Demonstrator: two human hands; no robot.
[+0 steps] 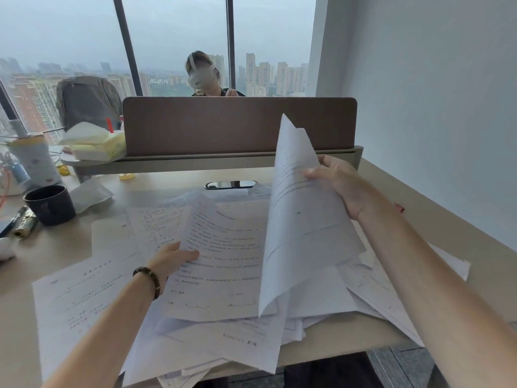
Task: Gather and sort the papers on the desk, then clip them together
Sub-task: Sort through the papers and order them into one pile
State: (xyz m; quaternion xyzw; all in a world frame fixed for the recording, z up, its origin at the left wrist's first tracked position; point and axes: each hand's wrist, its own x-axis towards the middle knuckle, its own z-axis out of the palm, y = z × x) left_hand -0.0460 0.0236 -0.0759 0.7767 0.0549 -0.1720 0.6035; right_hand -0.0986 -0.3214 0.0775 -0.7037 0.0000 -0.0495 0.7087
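Note:
Several printed white sheets lie scattered and overlapping across the desk [56,247], the loose pile [237,337] reaching over its front edge. My left hand [170,260] grips the left edge of one printed sheet [223,261], lifted off the pile and tilted toward me. My right hand [340,183] holds a second sheet [299,208] by its right edge; that sheet stands nearly upright and curls, its lower corner hanging over the pile. More sheets [391,292] lie under my right forearm.
A dark mug [50,204], a patterned bottle [35,161], a tissue pack [95,144] and small items crowd the left side. A brown divider panel [237,124] closes the desk's back; a person sits behind it. A wall runs along the right.

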